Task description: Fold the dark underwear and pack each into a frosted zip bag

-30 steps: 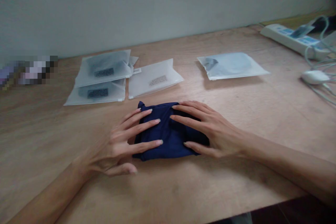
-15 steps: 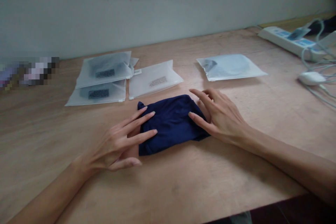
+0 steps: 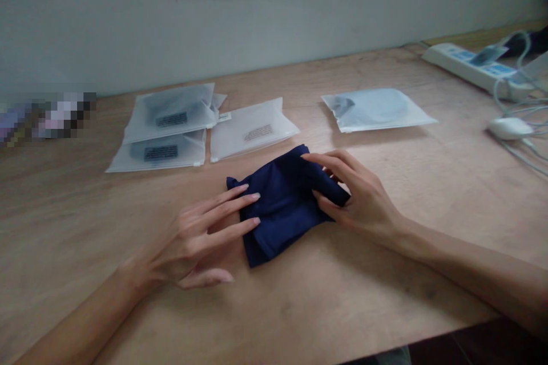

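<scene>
- Pale plywood forms the table (image 3: 385,274), which runs back to a plain grey-white wall (image 3: 274,5).
- A folded navy cloth (image 3: 282,205) lies on the table just in front of the person, between both hands. A second ago it sat square to the table edge; half a second ago it had begun to turn, and now it lies clearly skewed, its far corner pointing toward the pouches and its near corner toward the person.
- The left hand (image 3: 201,239) is open and flat, fingers spread, with its fingertips (image 3: 256,196) resting on the cloth's left edge. Earlier these fingers reached further across the fabric; they now touch only the margin.
- The right hand (image 3: 357,197) has gone from lying flat on top of the cloth to curling around its right end, thumb below and fingers above, pinching a bunched fold of fabric.
- Behind the cloth, three frosted zip pouches (image 3: 171,125) lie together, two overlapping and one just beside them; they have not moved.
- A fourth pouch (image 3: 379,108) with something pale blue inside lies apart to the right, also unmoved.
- At the far right sit a white power strip (image 3: 475,65), loose cables (image 3: 526,108) and a white mouse (image 3: 509,127).
- A pixelated patch (image 3: 47,117) covers something at the left edge by the wall.
</scene>
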`<state>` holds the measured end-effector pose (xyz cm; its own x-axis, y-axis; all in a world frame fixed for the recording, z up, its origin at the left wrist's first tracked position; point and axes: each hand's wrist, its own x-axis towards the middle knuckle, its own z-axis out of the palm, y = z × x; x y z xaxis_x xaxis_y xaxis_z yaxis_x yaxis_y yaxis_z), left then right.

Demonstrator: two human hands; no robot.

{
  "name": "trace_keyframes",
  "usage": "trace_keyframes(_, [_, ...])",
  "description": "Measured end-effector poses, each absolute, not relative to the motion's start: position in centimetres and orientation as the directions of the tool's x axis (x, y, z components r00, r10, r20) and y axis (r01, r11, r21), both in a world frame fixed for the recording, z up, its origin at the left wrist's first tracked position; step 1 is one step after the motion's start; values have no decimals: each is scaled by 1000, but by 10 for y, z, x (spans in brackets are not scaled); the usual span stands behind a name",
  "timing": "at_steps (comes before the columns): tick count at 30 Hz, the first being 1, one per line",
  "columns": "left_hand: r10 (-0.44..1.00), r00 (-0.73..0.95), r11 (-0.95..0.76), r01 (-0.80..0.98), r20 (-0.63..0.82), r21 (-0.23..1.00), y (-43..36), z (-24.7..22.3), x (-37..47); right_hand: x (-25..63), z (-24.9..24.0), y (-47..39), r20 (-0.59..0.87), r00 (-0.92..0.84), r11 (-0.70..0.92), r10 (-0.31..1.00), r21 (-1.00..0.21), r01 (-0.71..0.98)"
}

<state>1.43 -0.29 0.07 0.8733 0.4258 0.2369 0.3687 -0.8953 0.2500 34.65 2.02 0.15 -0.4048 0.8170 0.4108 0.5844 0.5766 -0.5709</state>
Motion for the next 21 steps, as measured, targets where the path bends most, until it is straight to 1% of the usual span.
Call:
trace_keyframes(3, [420,873,-902,373,247,218,-5,1,18,349,2,25,432,-284,504,856,-580,639])
trace_keyframes(5, [430,869,-900,389,244,197,-6,1,20,349,3,26,436,-238,477,868,-600,642])
trace_keyframes(7, [436,869,-897,400,233,186,-7,1,21,348,5,23,430,-253,483,867,-599,638])
trace_keyframes(11, [433,874,-898,399,219,187,-7,2,21,345,8,17,372,-366,519,853,-543,660])
trace_keyframes(13, [426,878,-901,390,217,192,-6,1,21,343,8,15,372,-374,526,849,-533,663])
trace_keyframes(15, [423,881,-902,386,211,195,-6,0,21,342,7,14,433,-356,553,828,-523,648])
trace_keyframes(17, [429,880,-899,392,206,194,-6,-1,20,341,6,12,541,-333,613,773,-497,614])
trace_keyframes(19, [433,879,-897,399,198,190,-6,-1,20,340,4,10,642,-321,690,696,-475,546])
trace_keyframes(21, [435,880,-896,402,192,187,-6,-1,19,340,2,6,694,-332,755,639,-483,444])
